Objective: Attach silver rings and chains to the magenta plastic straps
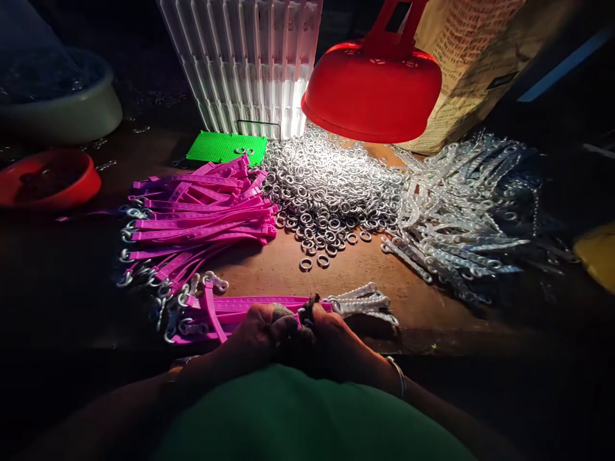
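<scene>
From my station I see a brown wooden surface (pixel 355 272) with a heap of metal rings (pixel 331 186) at its middle, thinning to 2 loose rings (pixel 301 264) at its near tip. Left of the heap lies a pile of pink straps (pixel 206 208); right of it, a tangle of pale twisted strips (pixel 451 214). Along the near edge I see 1 more bundle of pink straps (pixel 240 306), with white twisted links (pixel 360 299) at its right end. Further back sit a green perforated plate (pixel 223 148), a red bowl (pixel 89 182) and a white basin (pixel 72 121).
</scene>
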`<state>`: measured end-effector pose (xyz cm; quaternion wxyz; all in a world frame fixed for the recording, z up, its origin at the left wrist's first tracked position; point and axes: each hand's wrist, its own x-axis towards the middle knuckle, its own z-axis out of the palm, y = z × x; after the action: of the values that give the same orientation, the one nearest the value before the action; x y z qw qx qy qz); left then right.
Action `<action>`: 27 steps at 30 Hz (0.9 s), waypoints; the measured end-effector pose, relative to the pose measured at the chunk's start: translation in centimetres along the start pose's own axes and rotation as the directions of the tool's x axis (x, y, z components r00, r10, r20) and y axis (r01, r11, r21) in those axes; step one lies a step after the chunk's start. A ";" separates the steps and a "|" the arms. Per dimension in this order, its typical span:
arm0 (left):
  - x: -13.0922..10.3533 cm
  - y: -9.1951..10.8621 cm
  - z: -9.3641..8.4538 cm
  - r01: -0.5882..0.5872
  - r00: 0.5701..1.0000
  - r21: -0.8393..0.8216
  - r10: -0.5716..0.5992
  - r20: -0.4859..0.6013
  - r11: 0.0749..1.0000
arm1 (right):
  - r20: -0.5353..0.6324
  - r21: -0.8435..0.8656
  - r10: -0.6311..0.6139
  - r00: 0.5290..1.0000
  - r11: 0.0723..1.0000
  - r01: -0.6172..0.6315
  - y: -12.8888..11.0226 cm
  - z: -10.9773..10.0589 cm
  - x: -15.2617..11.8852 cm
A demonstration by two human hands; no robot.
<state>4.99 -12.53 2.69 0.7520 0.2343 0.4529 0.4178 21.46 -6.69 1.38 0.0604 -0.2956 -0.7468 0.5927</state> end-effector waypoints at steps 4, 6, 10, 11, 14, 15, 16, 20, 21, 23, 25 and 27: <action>0.2 -0.1 -0.1 0.020 0.997 -0.033 -0.017 0.080 0.999 | 0.102 0.010 0.002 0.995 1.000 -0.003 -1.3 -1.2 0.2; 0.2 -0.1 -0.3 0.060 0.995 0.014 -0.061 0.079 0.998 | 0.150 -0.047 0.029 0.988 0.999 -0.022 -1.8 -1.4 0.3; 0.2 -0.6 -1.0 0.042 0.996 0.109 -0.051 0.074 0.993 | 0.207 -0.262 0.037 0.978 0.965 0.019 -1.9 -1.1 0.6; 0.2 -0.8 -1.2 0.033 0.997 0.121 -0.042 0.072 0.992 | 0.217 -0.293 0.030 0.976 0.955 0.035 -1.8 -1.0 0.7; 0.4 -1.0 -1.3 0.042 0.998 0.116 -0.048 0.049 0.992 | 0.241 -0.305 0.019 0.970 0.951 0.057 -1.7 -1.1 0.8; 0.5 -1.0 -1.2 0.063 0.997 0.102 -0.067 0.033 0.993 | 0.240 -0.307 0.015 0.971 0.950 0.061 -1.7 -1.3 0.9; 0.6 -0.9 -1.1 0.085 0.996 0.087 -0.087 0.017 0.993 | 0.233 -0.311 0.006 0.973 0.948 0.069 -1.7 -1.6 1.0; 1.7 0.6 -1.0 0.108 0.994 0.123 -0.110 0.006 0.986 | 0.178 -0.377 -0.092 0.980 0.913 0.154 -1.5 -2.8 1.4; 1.9 1.4 -1.1 0.096 0.995 0.194 -0.097 -0.005 0.976 | 0.175 -0.409 -0.116 0.978 0.895 0.179 -1.3 -3.1 1.5; 2.2 3.1 -2.0 0.070 0.997 0.402 -0.051 -0.056 0.913 | 0.148 -0.498 -0.143 0.979 0.844 0.199 -0.9 -3.7 1.6; 2.0 4.6 -3.6 0.039 0.992 0.615 0.044 -0.119 0.788 | 0.072 -0.597 -0.164 0.984 0.783 0.174 -0.4 -4.4 1.7; 1.6 5.6 -5.9 0.038 0.979 0.718 0.118 -0.165 0.695 | -0.019 -0.666 -0.198 0.980 0.734 0.136 0.1 -5.2 1.8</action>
<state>-2.12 -8.33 3.13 0.5426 0.4762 0.6471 0.2453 22.32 -1.39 2.37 0.0377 -0.2554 -0.9280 0.2687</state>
